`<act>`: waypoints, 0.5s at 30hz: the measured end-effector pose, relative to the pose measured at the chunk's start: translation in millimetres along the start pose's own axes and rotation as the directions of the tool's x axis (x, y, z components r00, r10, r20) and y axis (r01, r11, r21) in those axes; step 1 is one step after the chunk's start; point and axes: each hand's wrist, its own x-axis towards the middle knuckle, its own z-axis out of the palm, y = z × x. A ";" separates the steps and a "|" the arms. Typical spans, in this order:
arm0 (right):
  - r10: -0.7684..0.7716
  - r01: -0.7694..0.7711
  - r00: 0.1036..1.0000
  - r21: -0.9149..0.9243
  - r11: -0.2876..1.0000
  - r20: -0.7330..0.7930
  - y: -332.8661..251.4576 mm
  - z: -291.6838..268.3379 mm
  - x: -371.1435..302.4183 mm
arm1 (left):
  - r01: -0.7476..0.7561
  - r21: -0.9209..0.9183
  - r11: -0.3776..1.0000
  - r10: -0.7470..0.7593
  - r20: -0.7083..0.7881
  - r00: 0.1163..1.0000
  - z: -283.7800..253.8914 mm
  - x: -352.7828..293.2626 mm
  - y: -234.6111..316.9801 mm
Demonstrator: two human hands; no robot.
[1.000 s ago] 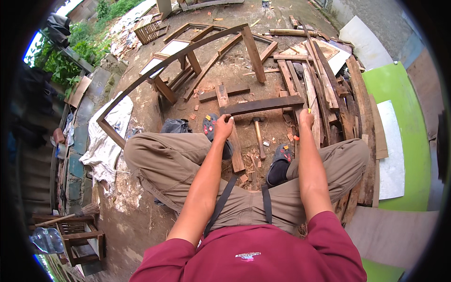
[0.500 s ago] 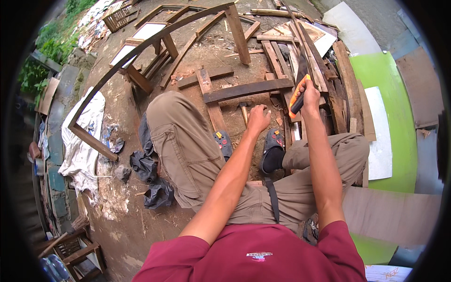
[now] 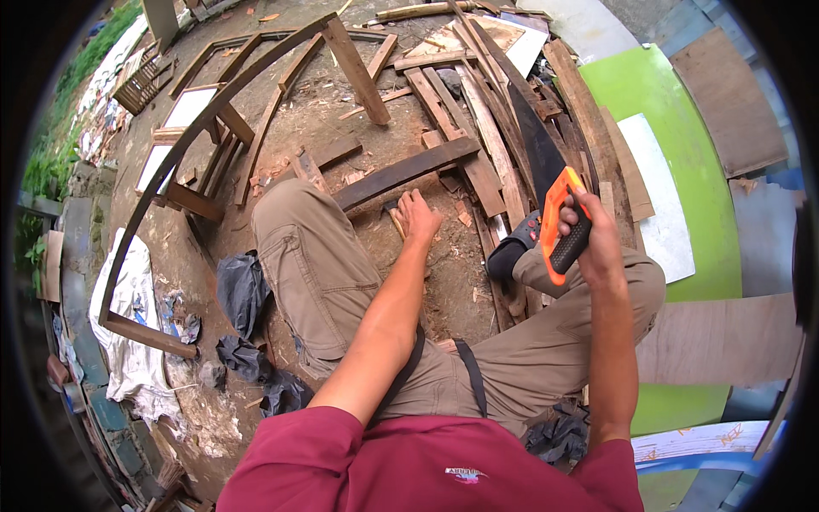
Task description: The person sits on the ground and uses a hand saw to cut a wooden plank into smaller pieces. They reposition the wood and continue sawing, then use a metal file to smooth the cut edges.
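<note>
In the head view, a handsaw with a broad dark steel blade and an orange-and-black closed grip (image 3: pixel 540 154) is held at 2 o'clock, its blade pointed toward 12 and laid over the brown plank pile (image 3: pixel 485 102). Its grip is wrapped by the right hand (image 3: pixel 601 243) at 3 o'clock. It should prove light, with a springy blade and sharp teeth, so it is best taken by the grip alone.

Just above centre, toward 12 o'clock, the left hand (image 3: pixel 417 216) is half curled beside a slim tool with a pale wooden handle and dark head (image 3: pixel 396 221); whether that is gripped cannot be told. Beyond lies a dark brown squared wooden beam (image 3: pixel 407 173), probably stiff and fairly heavy, best steadied near its ends.

The left fingertips are hidden, the saw's teeth are too fine to make out, and its tip blends into the planks.
</note>
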 end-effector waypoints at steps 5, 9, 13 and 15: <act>0.097 -0.097 0.995 0.108 0.989 0.003 69.4 -9.1 3.2 | -0.182 0.298 0.937 0.192 -0.005 0.981 -9.2 31.3 -6.3; 0.174 -0.172 0.985 0.103 0.980 -0.017 75.7 -6.6 6.0 | -0.223 0.358 0.907 0.223 0.040 0.974 -17.2 62.0 -3.2; 0.166 -0.166 0.986 -0.006 0.986 -0.012 90.6 -0.1 3.9 | -0.121 0.443 0.888 0.109 0.051 0.993 -16.9 101.8 -28.2; 0.175 -0.175 0.985 0.020 0.984 -0.003 96.0 -7.8 6.0 | -0.091 0.500 0.861 0.022 0.142 0.990 -20.1 110.8 -27.6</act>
